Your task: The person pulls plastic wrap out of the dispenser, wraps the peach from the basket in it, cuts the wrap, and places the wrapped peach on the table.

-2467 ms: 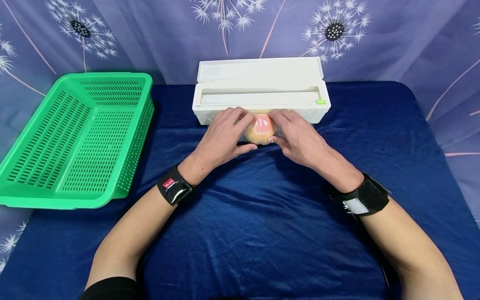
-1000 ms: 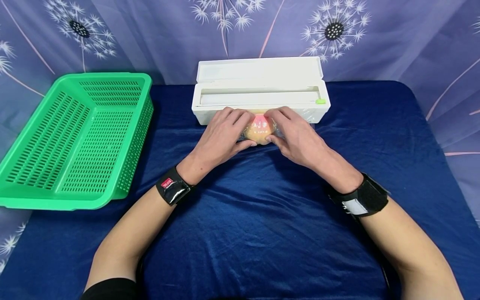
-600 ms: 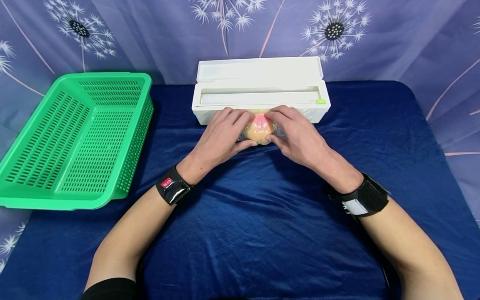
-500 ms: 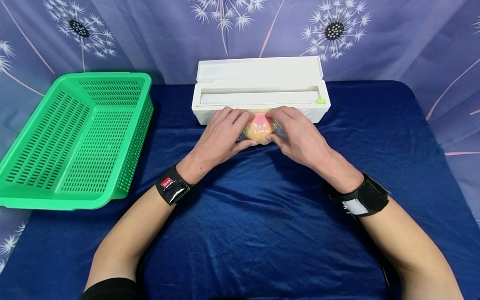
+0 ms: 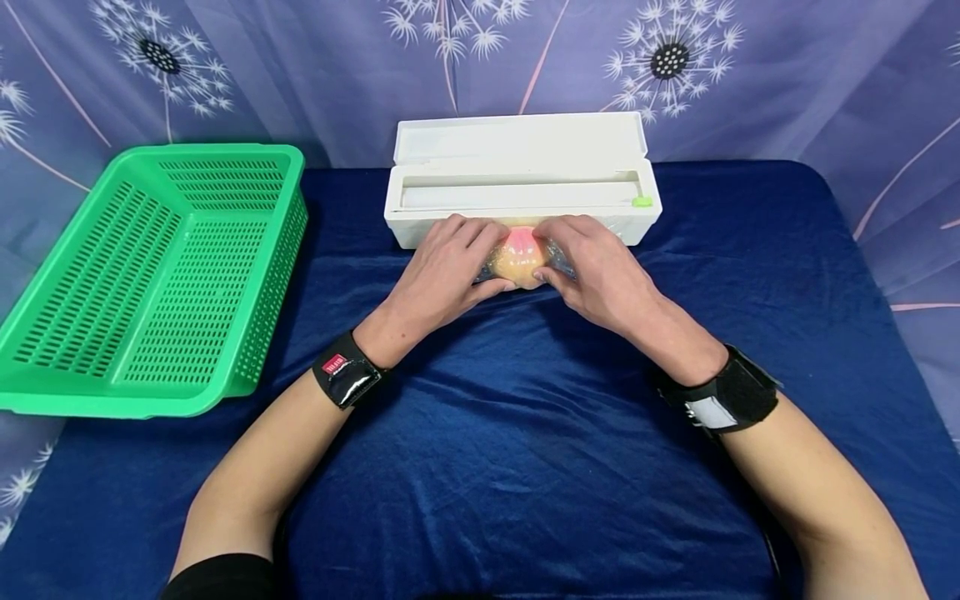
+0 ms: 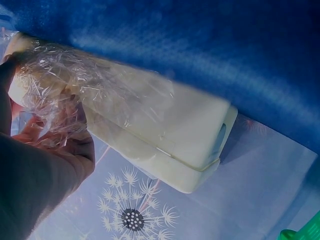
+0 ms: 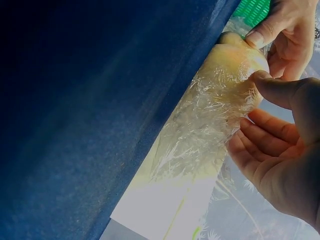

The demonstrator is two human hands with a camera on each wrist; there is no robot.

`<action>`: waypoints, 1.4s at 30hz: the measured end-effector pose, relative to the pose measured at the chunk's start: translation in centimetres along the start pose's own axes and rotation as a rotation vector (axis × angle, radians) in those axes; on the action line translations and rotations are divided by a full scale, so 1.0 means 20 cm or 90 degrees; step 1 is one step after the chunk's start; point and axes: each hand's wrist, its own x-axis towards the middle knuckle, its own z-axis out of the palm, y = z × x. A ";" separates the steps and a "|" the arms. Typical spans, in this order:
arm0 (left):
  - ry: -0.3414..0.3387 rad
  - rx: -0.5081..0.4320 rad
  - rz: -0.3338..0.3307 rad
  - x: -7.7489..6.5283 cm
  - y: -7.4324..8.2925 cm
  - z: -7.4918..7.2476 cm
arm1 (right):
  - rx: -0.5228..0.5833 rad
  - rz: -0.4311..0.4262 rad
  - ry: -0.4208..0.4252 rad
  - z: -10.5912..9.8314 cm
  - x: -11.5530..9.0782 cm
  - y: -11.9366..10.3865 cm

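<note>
A yellow and pink apple sits in clear cling film against the front of a white cling film box. My left hand holds its left side, fingers over the top and thumb low at the front. On the opposite side, my right hand grips the apple and film between thumb and fingers. Crinkled cling film spreads from the apple along the box front in the right wrist view. Loose cling film also bunches around the left fingers in the left wrist view. The apple's underside is hidden.
The box's lid stands raised, showing a roll inside. A green slider sits at its right end. At the left stands a green plastic basket. A dark blue cloth covers the table, with a patterned curtain behind.
Both hands stay around the apple. My right fingers have shifted slightly, and the film beside the apple looks more gathered on the right. The box and basket have not moved.
</note>
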 end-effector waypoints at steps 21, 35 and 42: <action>-0.007 0.000 -0.005 0.00 0.00 0.01 | -0.009 0.007 -0.018 0.00 -0.01 0.00; -0.010 -0.003 -0.007 0.00 0.00 0.01 | -0.012 -0.001 -0.016 0.00 0.00 -0.01; -0.007 -0.010 -0.009 0.00 0.00 0.01 | -0.009 -0.011 -0.017 0.00 -0.01 0.00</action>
